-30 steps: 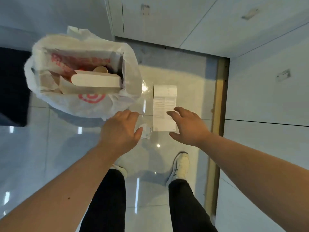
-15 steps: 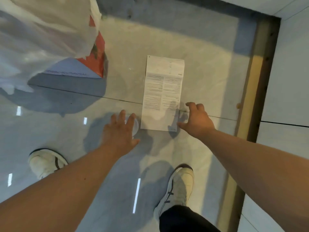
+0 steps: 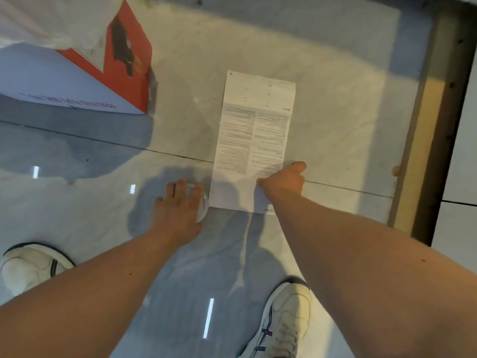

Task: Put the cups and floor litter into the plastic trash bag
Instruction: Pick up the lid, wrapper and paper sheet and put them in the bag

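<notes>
A printed paper sheet lies flat on the glossy tile floor. My right hand is on its lower right corner, thumb on the sheet and fingers curled at its edge. Just left of the sheet lies a small clear plastic lid. My left hand rests flat on the lid with fingers spread, covering most of it. The white plastic trash bag stands at the top left, with a red and white box showing through its side.
My two white shoes stand on the floor below the hands. A wooden threshold strip runs along the right, with a white wall panel beyond it.
The view has dropped closer to the floor. My left hand has settled onto the lid. My right hand has shifted from the sheet's edge onto its lower right corner.
</notes>
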